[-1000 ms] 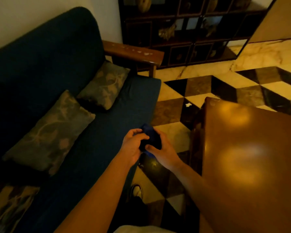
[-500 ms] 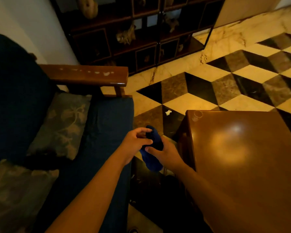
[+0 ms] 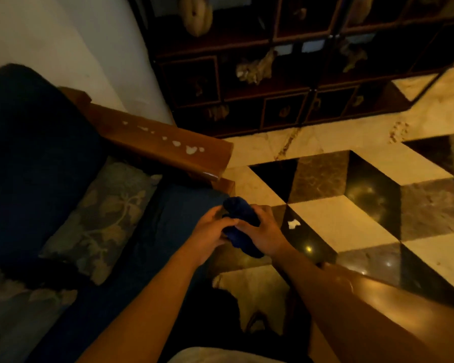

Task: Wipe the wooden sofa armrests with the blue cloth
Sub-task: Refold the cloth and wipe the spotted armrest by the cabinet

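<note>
Bunching the blue cloth (image 3: 240, 226) between them, the left hand (image 3: 209, 233) and right hand (image 3: 265, 234) met in mid-air just off the front edge of the sofa seat (image 3: 168, 218); both had fingers closed on the cloth, thumbs pressed into its folds, a loose end hanging below the right palm. Cloth not touching any wood — it sat near the front end of the wooden armrest (image 3: 163, 142), lower in view and clear of it. Armrest top carried a row of pale patches (image 3: 184, 146) toward its front end. Nothing lay between hands and armrest but the seat's front corner.

Around: a patterned cushion (image 3: 102, 213) leaned at the seat's back edge just beside the armrest, a second cushion (image 3: 16, 318) farther along. Dark cabinet (image 3: 286, 82) stood against the wall past the armrest's outer side. Chequered floor (image 3: 338, 224) to the right with a small white scrap (image 3: 293, 224) on a dark tile. Brown table (image 3: 393, 310) edge at lower right, under the right forearm.
</note>
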Motion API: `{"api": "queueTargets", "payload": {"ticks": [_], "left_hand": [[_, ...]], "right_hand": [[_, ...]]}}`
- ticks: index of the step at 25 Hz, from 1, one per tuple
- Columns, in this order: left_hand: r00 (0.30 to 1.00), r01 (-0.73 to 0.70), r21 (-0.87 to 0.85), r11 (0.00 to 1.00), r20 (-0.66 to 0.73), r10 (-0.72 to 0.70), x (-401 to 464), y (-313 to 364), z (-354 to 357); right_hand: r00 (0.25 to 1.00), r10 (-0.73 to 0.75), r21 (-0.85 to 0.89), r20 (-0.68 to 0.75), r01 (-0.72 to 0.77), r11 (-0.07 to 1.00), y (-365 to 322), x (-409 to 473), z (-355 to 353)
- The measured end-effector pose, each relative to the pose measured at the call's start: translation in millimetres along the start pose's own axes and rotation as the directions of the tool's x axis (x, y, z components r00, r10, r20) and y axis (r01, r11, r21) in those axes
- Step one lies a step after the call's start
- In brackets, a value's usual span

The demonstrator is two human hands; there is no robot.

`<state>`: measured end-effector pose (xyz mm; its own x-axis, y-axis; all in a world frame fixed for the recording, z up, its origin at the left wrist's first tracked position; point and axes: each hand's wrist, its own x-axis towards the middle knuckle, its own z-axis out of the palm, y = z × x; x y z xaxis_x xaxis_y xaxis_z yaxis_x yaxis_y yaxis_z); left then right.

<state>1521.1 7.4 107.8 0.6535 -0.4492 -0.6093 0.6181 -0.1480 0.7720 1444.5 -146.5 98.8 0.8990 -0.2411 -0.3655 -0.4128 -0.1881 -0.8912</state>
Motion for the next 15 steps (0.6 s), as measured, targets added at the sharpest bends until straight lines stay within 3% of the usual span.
{"api": "queueTargets", "payload": {"ticks": [5,11,15], "left_hand": [[0.981,0.038,-0.134,0.990,-0.184,-0.063,100,44,-37],[0.924,0.166,-0.317,0.934,-0.280,-0.259,204,81,-80],[0.854,0.189,-0.443,0.876,-0.367,-0.370,244,98,-104]], "right_hand": [[0.988,0.026,-0.178,0.152,0.001,0.984,-20,138,-4],[0.965,0.176,-0.450,0.197,-0.071,0.890,-50,291,-18],[0.958,0.042,-0.579,0.285,0.137,0.804,-64,371,-20]]}}
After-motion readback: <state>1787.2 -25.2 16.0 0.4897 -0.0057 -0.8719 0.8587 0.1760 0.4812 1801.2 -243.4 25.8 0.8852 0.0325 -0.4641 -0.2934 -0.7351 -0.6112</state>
